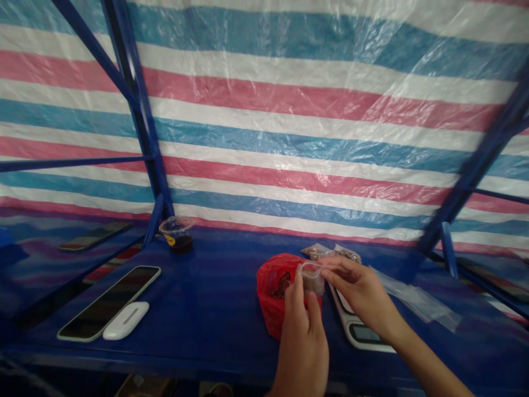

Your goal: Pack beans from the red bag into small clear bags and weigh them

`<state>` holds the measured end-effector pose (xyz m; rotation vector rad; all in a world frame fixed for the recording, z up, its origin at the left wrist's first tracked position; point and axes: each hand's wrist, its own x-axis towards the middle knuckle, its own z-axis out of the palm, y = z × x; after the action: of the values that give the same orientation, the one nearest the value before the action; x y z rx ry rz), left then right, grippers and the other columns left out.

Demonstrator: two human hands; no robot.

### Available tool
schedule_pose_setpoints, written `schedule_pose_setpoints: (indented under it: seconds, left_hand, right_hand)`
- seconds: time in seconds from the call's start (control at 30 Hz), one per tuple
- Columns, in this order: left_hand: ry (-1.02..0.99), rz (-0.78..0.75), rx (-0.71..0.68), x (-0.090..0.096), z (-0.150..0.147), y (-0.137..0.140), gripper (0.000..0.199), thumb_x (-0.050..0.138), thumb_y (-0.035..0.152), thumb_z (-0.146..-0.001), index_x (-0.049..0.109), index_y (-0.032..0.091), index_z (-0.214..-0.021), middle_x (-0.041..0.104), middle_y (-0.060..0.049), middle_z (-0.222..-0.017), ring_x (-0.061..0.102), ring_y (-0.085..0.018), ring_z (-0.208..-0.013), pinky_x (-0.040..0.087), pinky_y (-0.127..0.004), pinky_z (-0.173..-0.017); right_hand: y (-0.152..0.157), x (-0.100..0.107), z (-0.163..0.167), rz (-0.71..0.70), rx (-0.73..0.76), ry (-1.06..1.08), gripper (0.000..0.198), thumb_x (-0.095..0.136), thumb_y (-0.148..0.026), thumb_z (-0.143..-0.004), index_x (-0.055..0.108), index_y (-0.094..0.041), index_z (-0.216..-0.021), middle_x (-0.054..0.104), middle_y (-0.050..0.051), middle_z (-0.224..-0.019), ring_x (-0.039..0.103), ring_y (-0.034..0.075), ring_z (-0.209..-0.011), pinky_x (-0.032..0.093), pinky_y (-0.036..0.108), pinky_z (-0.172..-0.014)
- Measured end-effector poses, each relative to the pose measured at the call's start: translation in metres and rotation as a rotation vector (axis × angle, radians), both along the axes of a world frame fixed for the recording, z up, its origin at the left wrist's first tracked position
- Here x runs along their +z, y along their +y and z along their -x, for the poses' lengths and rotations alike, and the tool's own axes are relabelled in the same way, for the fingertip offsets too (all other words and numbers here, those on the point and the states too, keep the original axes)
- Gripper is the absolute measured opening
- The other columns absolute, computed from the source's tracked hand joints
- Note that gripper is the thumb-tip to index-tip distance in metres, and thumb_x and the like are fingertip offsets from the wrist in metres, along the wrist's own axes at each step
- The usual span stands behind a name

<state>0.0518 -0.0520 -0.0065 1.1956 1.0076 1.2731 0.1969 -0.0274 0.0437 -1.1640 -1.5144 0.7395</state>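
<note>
A small clear zip bag [314,279] is held between my two hands, its mouth partly spread. My left hand [303,325] grips the bag's left side between thumb and fingers. At the bag's upper right edge, my right hand [357,284] pinches the rim. Just behind and left of them stands a red plastic bag [270,314], its top open, with small brown pieces inside. A white digital scale [351,325] lies partly hidden under my right hand and forearm. Whether the zip bag contains anything is hard to make out.
Filled small bags [316,251] lie behind the scale. Flat clear bags [421,303] rest at the right. On the left of the blue table [206,309] are a phone [111,303], a white earbud case [126,321] and a cup of dark liquid [178,236]. Blue metal posts [140,110] flank a striped sheet [289,132].
</note>
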Motion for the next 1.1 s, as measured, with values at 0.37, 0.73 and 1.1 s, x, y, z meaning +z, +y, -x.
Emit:
schedule_pose_setpoints:
  seconds: [0.37,0.73,1.1]
  left_hand:
    - [0.285,-0.188,-0.002,0.011,0.002,-0.003,0.055,0.034,0.045,-0.108,0.043,0.025,-0.158,0.047,-0.015,-0.161,0.045,-0.032,-0.150,0.034,-0.059,-0.126]
    - [0.446,-0.424,-0.088,-0.002,0.008,0.000,0.041,0.037,0.035,-0.108,0.056,0.025,-0.143,0.064,-0.014,-0.142,0.059,-0.029,-0.137,0.046,-0.054,-0.118]
    - [0.613,-0.525,-0.380,0.005,0.009,-0.006,0.041,0.037,0.017,-0.102,0.062,0.028,-0.132,0.069,-0.008,-0.121,0.071,-0.023,-0.112,0.056,-0.039,-0.100]
  right_hand:
    - [0.000,-0.020,-0.098,0.114,-0.502,-0.190,0.047,0.074,-0.059,-0.079,0.080,-0.016,-0.097,0.080,0.010,-0.079,0.072,0.025,-0.067,0.055,0.032,-0.058]
    - [0.004,-0.047,-0.123,0.033,-0.805,-0.399,0.042,0.052,-0.045,-0.084,0.081,-0.018,-0.101,0.078,0.016,-0.104,0.071,0.033,-0.099,0.051,0.046,-0.096]
    - [0.000,-0.049,-0.127,-0.044,-0.830,-0.438,0.048,0.046,-0.049,-0.088,0.082,-0.018,-0.096,0.078,0.016,-0.096,0.066,0.028,-0.077,0.052,0.040,-0.080]
